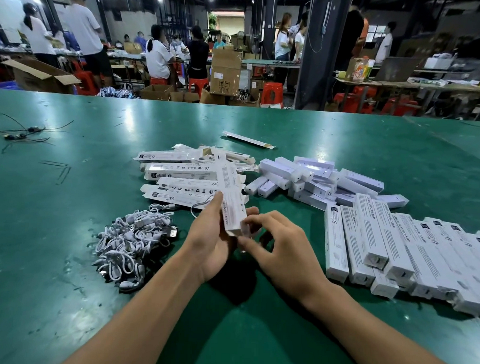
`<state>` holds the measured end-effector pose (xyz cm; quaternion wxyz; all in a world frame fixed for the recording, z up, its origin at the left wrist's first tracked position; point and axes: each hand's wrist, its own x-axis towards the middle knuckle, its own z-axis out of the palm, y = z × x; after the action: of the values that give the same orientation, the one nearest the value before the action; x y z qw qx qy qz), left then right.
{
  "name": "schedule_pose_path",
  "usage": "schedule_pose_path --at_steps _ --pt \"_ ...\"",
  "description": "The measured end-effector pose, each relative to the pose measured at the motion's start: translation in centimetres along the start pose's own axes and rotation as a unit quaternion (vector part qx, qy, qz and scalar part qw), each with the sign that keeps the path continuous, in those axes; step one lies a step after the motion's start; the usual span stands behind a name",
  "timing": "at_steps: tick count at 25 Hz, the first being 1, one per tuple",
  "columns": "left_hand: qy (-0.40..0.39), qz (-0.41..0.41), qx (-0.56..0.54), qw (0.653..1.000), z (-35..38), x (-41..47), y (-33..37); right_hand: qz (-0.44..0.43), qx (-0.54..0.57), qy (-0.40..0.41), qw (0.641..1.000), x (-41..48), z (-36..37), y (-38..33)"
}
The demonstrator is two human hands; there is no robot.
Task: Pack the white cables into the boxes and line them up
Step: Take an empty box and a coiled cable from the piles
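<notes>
— What lies at your far left?

— A few thin black wires [20, 132] on the green table [69, 203], well apart from me. Nearer, just left of my forearm, is the heap of white cables [133, 243], each coiled into a small loop.

— And behind them?

— A loose pile of flat boxes [179, 174], printed sides up, lying crosswise over one another.

— Your hands?

— My left hand [212, 243] grips one box [232, 206] above the table, thumb along its left side, fingers curled behind it. The box points away from me, tilted. A thin loop of cable shows just left of my thumb; where it runs I cannot tell. My right hand [280, 243] pinches the near end of that box between thumb and forefinger, the other fingers loosely bent. That spot is blurred, so I cannot tell whether it is a flap I hold.

— Farther right?

— Beyond my hands a lone flat box [248, 140] lies apart. Then comes a heap of small white units [309, 178]. At my right are the lined-up boxes [394, 250], side by side, some lying on top of others, near ends toward me.
</notes>
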<state>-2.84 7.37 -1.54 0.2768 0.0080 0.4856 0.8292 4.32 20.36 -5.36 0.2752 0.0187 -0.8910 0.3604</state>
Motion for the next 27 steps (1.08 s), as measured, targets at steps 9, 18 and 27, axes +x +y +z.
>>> schedule_pose_path --at_steps 9,18,27 --pt "0.012 0.032 0.034 0.999 -0.27 0.02 0.21 0.048 0.132 0.042 0.989 0.12 -0.29 0.09" --pt "-0.007 0.038 0.058 0.998 0.07 -0.22 -0.16 0.048 0.179 0.043 0.982 0.08 -0.75 0.08" --pt "0.006 0.031 0.061 0.998 -0.12 0.13 -0.52 -0.097 0.039 0.09 0.99 -0.05 -0.52 0.21"
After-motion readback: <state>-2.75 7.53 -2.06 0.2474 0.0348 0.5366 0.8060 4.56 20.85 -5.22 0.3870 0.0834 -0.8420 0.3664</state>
